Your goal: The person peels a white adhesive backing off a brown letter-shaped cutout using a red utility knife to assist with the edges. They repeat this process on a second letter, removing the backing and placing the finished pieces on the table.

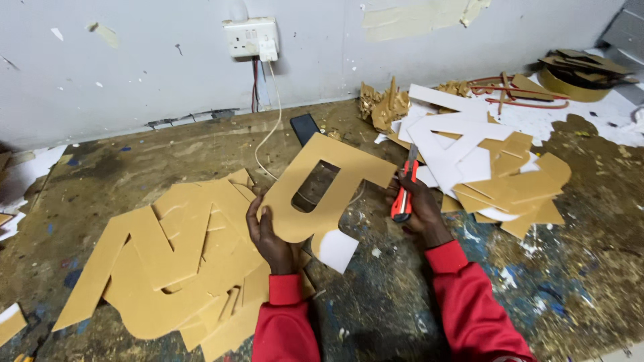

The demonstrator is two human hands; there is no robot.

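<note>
The left hand (272, 234) grips a tan cut-out letter (322, 191) at frame centre, tilted above the worktop (402, 295); the right hand (417, 204) holds a red utility knife (404, 191) just beside it. A slip could nick the fingers. Heaped letters (168, 268) crowd the lower left, and a white charging cable (268, 134) runs behind the letter.

I see a scuffed pale grey wall (134, 74) with a white socket (249, 37) and taped patches. The surface (376, 302) below is brown, paint-stained.
</note>
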